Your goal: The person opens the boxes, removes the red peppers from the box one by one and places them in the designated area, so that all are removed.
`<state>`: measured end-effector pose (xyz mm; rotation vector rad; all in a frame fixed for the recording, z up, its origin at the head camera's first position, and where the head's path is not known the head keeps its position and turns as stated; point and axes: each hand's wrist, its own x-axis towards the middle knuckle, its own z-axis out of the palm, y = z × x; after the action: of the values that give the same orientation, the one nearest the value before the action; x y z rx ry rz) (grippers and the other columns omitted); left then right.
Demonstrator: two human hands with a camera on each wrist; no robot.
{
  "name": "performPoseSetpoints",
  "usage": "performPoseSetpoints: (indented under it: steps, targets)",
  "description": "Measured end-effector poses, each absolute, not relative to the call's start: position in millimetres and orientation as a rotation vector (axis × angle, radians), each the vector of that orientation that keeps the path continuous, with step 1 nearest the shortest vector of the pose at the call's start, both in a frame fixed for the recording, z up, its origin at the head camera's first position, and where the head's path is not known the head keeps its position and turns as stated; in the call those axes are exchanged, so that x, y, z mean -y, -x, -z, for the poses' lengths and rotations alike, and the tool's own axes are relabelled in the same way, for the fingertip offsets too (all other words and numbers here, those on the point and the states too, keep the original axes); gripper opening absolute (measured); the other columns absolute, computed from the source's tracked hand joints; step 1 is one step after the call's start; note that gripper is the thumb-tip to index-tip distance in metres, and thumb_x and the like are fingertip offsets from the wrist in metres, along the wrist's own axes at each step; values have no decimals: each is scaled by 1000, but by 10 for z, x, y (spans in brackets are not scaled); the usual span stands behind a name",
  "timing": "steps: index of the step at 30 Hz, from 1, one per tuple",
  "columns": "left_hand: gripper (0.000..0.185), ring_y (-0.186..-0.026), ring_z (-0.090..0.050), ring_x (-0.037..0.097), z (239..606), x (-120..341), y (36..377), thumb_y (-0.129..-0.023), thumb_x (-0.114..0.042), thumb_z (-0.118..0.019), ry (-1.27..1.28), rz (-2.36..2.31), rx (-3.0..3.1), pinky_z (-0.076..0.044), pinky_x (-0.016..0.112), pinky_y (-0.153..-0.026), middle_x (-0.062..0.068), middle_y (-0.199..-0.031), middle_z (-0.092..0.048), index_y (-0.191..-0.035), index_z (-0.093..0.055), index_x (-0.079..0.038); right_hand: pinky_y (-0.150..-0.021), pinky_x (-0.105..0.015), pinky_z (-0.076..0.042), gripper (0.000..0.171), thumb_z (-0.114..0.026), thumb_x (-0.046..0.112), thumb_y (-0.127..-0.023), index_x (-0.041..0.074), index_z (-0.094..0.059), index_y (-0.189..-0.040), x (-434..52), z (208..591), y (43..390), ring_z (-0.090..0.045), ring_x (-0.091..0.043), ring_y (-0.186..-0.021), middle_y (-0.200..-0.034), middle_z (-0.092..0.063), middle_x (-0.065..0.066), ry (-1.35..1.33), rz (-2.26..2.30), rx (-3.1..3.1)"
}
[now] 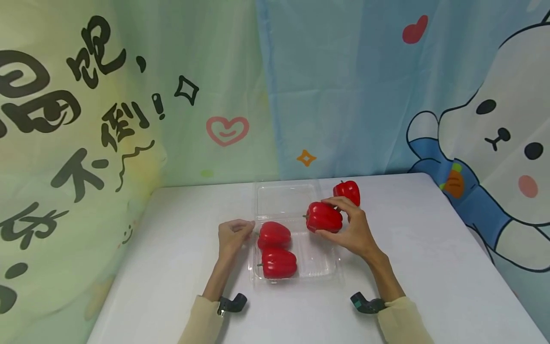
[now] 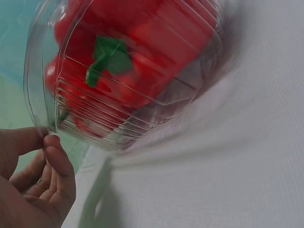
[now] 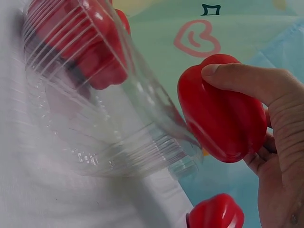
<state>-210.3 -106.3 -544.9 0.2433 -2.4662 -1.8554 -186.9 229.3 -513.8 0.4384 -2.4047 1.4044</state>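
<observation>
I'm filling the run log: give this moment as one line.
right hand: grips red pepper above clear tray | left hand: pinches tray rim | in tray: two peppers | on table: one pepper

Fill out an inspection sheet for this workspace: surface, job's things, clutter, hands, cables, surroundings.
Surface: white table, cloth-covered.
Job's things: clear plastic clamshell box, lid open toward the back; two red peppers inside it on its left side; a third held pepper above the box's right part; a fourth pepper on the table behind the box.
Clutter: nothing seen.
Hands: left hand pinches the box's left rim; right hand has its grip round the held pepper.
Cables: nothing seen; a dark wrist mount on each forearm.
Surroundings: cartoon-printed curtains behind and beside the table.
</observation>
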Motion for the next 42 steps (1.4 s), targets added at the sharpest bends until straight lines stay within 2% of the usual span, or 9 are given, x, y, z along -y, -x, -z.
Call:
performPoseSetpoints:
  steps: [10, 15, 17, 19, 24, 28, 31, 37, 42]
  targets:
    - [21, -69, -69, 13, 5440, 1060, 2086, -97, -21, -80, -245, 1848, 2466, -53, 24, -63, 16, -83, -81, -95, -81, 0, -101, -63, -60, 79, -101, 11, -71, 13, -68, -143, -2329, 5103, 1853, -61, -31, -135, -144, -69, -12, -391, -1384, 2422]
    - [20, -69, -69, 12, 5437, 1060, 2083, -97, -20, -80, -247, 1848, 2466, -54, 24, -62, 16, -83, -81, -95, -81, 0, -101, -31, -59, 78, -101, 11, -71, 12, -69, -143, -2348, 5085, 1843, -61, -32, -134, -142, -70, -13, -394, -1359, 2418]
    - [20, -68, -69, 12, 5434, 1060, 2082, -97, -20, -80, -248, 1848, 2466, -54, 24, -62, 15, -83, -81, -95, -81, 0, -100, -24, -55, 78, -100, 11, -71, 12, -69, -143, -2354, 5085, 1843, -61, -32, -134, -142, -70, -13, -394, -1359, 2416]
    - [20, -68, -69, 11, 5429, 1059, 2080, -97, -20, -80, -249, 1850, 2464, -54, 24, -62, 15, -82, -81, -95, -81, 0, -100, -30, -58, 78, -100, 11, -71, 12, -69, -143, -2358, 5088, 1844, -61, -32, -134, -141, -70, -13, -394, -1364, 2412]
    - [19, -68, -69, 11, 5418, 1056, 2073, -97, -19, -80, -251, 1857, 2460, -54, 23, -63, 15, -82, -81, -95, -81, 1, -98, -62, -61, 79, -100, 8, -71, 11, -68, -143, -2363, 5096, 1846, -61, -33, -134, -141, -69, -14, -394, -1376, 2404]
    - [20, -68, -69, 11, 5417, 1056, 2072, -97, -19, -80, -246, 1846, 2464, -54, 23, -63, 16, -83, -81, -94, -81, 1, -98, -64, -61, 79, -100, 8, -70, 12, -68, -142, -2371, 5095, 1850, -60, -32, -134, -142, -69, -13, -384, -1373, 2409]
    - [20, -68, -69, 11, 5417, 1055, 2070, -98, -19, -80, -243, 1842, 2464, -54, 23, -63, 16, -83, -81, -94, -81, 1, -100, -56, -63, 78, -100, 9, -71, 13, -69, -142, -2378, 5087, 1849, -61, -31, -134, -142, -69, -13, -382, -1357, 2410]
    - [20, -67, -69, 11, 5418, 1050, 2073, -97, -17, -79, -249, 1879, 2445, -54, 23, -62, 15, -80, -80, -94, -80, 2, -100, -21, -53, 77, -100, 9, -72, 13, -69, -142, -2397, 5087, 1854, -60, -32, -136, -144, -68, -14, -383, -1356, 2406]
    - [19, -67, -68, 11, 5417, 1049, 2075, -97, -17, -80, -251, 1879, 2442, -53, 23, -61, 16, -80, -80, -93, -80, 2, -100, -19, -51, 77, -100, 9, -72, 13, -69, -143, -2405, 5090, 1845, -61, -33, -135, -145, -68, -14, -368, -1359, 2406]
